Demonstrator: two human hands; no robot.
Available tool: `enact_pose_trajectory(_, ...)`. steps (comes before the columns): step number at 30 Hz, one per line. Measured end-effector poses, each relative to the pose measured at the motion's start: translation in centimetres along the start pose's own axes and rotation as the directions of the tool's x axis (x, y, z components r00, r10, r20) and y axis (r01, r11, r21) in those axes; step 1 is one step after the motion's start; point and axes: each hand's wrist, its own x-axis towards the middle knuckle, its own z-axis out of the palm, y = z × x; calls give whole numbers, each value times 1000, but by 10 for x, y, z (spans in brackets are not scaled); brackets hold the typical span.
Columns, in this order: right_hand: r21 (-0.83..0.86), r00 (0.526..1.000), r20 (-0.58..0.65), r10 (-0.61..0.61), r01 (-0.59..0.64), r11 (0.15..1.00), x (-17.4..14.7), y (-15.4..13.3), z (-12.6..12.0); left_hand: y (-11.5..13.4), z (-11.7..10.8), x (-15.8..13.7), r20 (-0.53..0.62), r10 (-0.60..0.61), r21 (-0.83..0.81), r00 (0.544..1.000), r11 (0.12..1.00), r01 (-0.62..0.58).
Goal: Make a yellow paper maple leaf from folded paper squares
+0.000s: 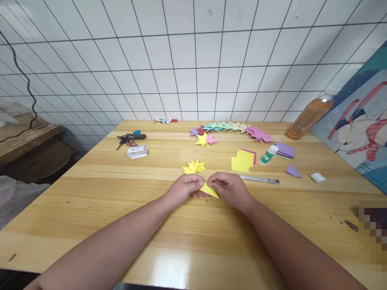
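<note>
Between my two hands is a folded piece of yellow paper (211, 191), pointed at its right end. My left hand (188, 185) grips its left side, thumb on top and fingers beneath. My right hand (227, 187) pinches its upper edge with thumb and forefinger. Just beyond my left hand lies a yellow folded-paper fan of points (194, 166). Past my right hand a metal ruler-like strip (261, 179) lies flat, partly hidden by that hand. Square yellow paper sheets (242, 161) rest behind it, with a dark pink sheet under them.
Folded-paper leaves (225, 127) in several colours line the back. A glue stick (269, 155), purple paper stack (285, 150), purple folded piece (293, 170) and white eraser-like block (317, 177) lie right. A bottle (310, 117) leans there. Keys (130, 139), a small box (137, 152) and marker (166, 120) lie left.
</note>
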Motion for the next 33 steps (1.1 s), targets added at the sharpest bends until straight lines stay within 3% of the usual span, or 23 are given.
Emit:
enact_pose_trajectory(7,-34,998,9,-56,57,998,0,1,0,1,-1,1,5,-47,-22,999,999,47)
enact_pose_trajectory(14,214,980,98,171,-189,959,-1,-8,-2,0,6,-1,-91,23,107,996,994,-13)
enact_pose_trajectory(17,216,962,119,247,-268,939,1,-6,-1,-1,11,-4,-126,70,226,990,973,-40)
enact_pose_trajectory(22,176,952,129,276,-296,939,3,2,2,-4,12,-4,-140,133,337,981,938,-79)
enact_pose_trajectory(29,174,952,157,262,-288,942,3,2,2,-8,9,-3,-105,148,370,983,924,-99)
enact_pose_trajectory(33,249,935,189,301,-342,906,2,3,4,-8,10,-3,-98,147,369,984,924,-102)
